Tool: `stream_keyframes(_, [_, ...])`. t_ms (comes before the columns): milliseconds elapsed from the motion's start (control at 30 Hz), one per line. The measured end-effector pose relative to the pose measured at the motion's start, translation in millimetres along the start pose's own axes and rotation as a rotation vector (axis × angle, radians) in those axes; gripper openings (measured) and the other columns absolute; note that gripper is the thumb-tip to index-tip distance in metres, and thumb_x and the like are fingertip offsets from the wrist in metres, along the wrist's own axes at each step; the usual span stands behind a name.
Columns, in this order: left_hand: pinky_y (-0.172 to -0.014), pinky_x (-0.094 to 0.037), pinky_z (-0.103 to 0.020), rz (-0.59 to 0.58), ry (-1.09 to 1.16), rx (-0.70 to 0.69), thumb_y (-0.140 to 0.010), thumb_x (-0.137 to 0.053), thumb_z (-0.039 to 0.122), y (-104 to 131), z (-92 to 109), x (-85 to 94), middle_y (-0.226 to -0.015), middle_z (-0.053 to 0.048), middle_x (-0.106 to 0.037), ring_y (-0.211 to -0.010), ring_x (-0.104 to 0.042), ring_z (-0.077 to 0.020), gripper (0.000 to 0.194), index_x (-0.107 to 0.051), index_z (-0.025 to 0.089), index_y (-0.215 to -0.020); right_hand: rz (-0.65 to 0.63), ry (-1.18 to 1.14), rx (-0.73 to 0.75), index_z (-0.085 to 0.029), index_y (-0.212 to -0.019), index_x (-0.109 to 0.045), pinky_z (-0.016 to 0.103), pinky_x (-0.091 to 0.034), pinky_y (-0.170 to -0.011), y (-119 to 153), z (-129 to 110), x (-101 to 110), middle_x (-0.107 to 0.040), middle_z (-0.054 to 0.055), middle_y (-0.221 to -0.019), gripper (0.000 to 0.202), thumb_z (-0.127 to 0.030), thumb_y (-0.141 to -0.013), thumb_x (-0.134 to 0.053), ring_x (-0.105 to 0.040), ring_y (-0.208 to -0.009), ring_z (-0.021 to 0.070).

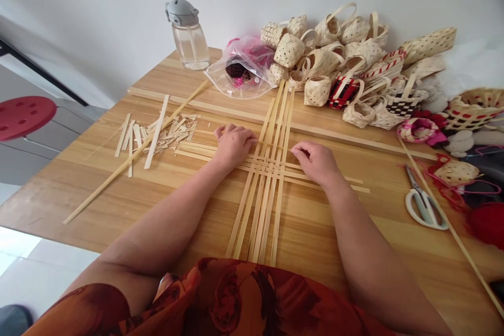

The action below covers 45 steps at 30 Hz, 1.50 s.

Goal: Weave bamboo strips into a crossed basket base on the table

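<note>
Flat pale bamboo strips cross over and under each other in a woven lattice [269,167] on the table, with long ends running towards me, away from me and to both sides. A thin bamboo strip [274,145] lies crosswise along the lattice's far edge. My left hand [233,145] is closed on this strip at the left, its fingers bent down by the weave. At the right, my right hand [316,161] pinches the strip between thumb and forefinger. Each palm hides part of the sideways strips beneath it.
Bamboo scraps [173,134] and a long loose strip [136,155] lie left. A wooden batten [232,112] crosses behind the lattice. Beyond stand a water bottle [191,42], a plastic bag [244,71] and several small woven baskets [317,90]. Scissors [425,205] lie right.
</note>
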<state>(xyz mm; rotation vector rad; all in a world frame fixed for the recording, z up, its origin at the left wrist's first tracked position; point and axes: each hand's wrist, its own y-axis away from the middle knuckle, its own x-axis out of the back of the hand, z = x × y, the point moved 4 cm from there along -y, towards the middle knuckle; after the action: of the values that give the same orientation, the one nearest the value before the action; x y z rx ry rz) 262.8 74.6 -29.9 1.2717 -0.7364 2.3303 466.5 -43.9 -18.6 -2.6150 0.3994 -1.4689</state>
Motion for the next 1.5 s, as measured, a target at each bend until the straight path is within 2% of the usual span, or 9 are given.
stream_keyframes(200, [-0.106, -0.02, -0.055, -0.037, -0.039, 0.015, -0.095, -0.05, 0.03, 0.2, -0.6, -5.3, -0.096, -0.002, -0.074, -0.103, -0.055, -0.0269, 0.016, -0.065, 0.025, -0.089, -0.057, 0.068, -0.014, -0.023, -0.083, -0.068, 0.029, -0.039, -0.064, 1.9, -2.5, -2.6, -0.072, 0.001, -0.077, 0.02, -0.027, -0.093, -0.052, -0.062, -0.069, 0.0177])
stream_keyframes(367, [-0.108, -0.02, -0.057, -0.034, -0.106, 0.026, -0.094, -0.053, 0.031, 2.2, 3.0, -6.1, -0.097, -0.002, -0.073, -0.105, -0.055, -0.0275, 0.014, -0.064, 0.024, -0.088, -0.061, 0.089, 0.053, -0.024, -0.09, -0.07, 0.03, -0.043, -0.069, 1.0, -2.7, -7.9, -0.075, 0.002, -0.086, 0.017, -0.027, -0.091, -0.053, -0.067, -0.078, 0.0206])
stream_keyframes(433, [-0.103, -0.028, -0.052, -0.028, -0.142, 0.004, -0.094, -0.055, 0.038, 3.1, 6.4, -4.9, -0.099, -0.004, -0.072, -0.106, -0.055, -0.028, 0.018, -0.064, 0.023, -0.089, -0.072, 0.094, 0.074, -0.025, -0.089, -0.071, 0.032, -0.044, -0.071, -0.1, -1.0, -9.9, -0.076, 0.003, -0.091, 0.019, -0.029, -0.092, -0.053, -0.068, -0.082, 0.022])
stream_keyframes(533, [-0.087, -0.039, -0.042, -0.063, -0.168, -0.027, -0.093, -0.058, 0.042, 4.0, 9.6, -5.3, -0.101, -0.007, -0.069, -0.102, -0.056, -0.0274, 0.022, -0.065, 0.021, -0.088, -0.086, 0.097, 0.082, -0.026, -0.091, -0.072, 0.033, -0.046, -0.072, -1.0, 2.3, -11.0, -0.077, 0.002, -0.092, 0.021, -0.032, -0.092, -0.052, -0.069, -0.083, 0.0226])
stream_keyframes(600, [-0.082, -0.04, -0.04, -0.076, -0.16, -0.05, -0.091, -0.061, 0.043, 4.4, 10.2, -6.0, -0.099, -0.007, -0.067, -0.1, -0.057, -0.0263, 0.023, -0.065, 0.021, -0.089, -0.083, 0.104, 0.09, -0.026, -0.09, -0.072, 0.033, -0.046, -0.072, -0.9, 3.2, -10.4, -0.077, 0.001, -0.091, 0.021, -0.032, -0.092, -0.052, -0.069, -0.083, 0.0225])
stream_keyframes(733, [-0.083, -0.041, -0.038, -0.047, -0.101, -0.092, -0.088, -0.066, 0.043, 4.9, 8.3, -8.3, -0.098, -0.005, -0.066, -0.101, -0.056, -0.025, 0.022, -0.064, 0.022, -0.09, -0.07, 0.142, 0.1, -0.026, -0.089, -0.072, 0.034, -0.046, -0.073, 0.6, 0.9, -9.5, -0.077, 0.001, -0.091, 0.023, -0.033, -0.093, -0.051, -0.07, -0.084, 0.0229])
stream_keyframes(1033, [-0.084, -0.04, -0.039, -0.051, -0.074, -0.069, -0.087, -0.066, 0.043, 5.9, 5.4, -13.8, -0.097, -0.005, -0.066, -0.099, -0.056, -0.0256, 0.022, -0.06, 0.021, -0.089, -0.104, 0.164, -0.004, -0.026, -0.09, -0.07, 0.035, -0.043, -0.075, 1.6, -3.3, -12.1, -0.076, 0.002, -0.094, 0.022, -0.031, -0.093, -0.049, -0.067, -0.09, 0.0248])
stream_keyframes(1200, [-0.081, -0.04, -0.038, -0.06, -0.055, -0.127, -0.087, -0.066, 0.04, 6.7, 9.1, -15.0, -0.096, -0.006, -0.067, -0.096, -0.058, -0.0255, 0.02, -0.06, 0.022, -0.089, -0.128, 0.189, -0.071, -0.023, -0.083, -0.064, 0.032, -0.038, -0.068, 4.4, -8.7, -12.8, -0.07, 0.004, -0.085, 0.017, -0.024, -0.091, -0.05, -0.06, -0.078, 0.0213])
stream_keyframes(1500, [-0.083, -0.042, -0.039, -0.047, -0.044, -0.156, -0.086, -0.063, 0.041, 4.8, 6.7, -21.9, -0.092, -0.006, -0.067, -0.094, -0.059, -0.0278, 0.019, -0.059, 0.022, -0.086, -0.071, 0.096, -0.131, -0.021, -0.076, -0.054, 0.028, -0.036, -0.069, 9.9, -14.9, -15.8, -0.063, 0.003, -0.085, 0.013, -0.012, -0.086, -0.053, -0.054, -0.079, 0.0166])
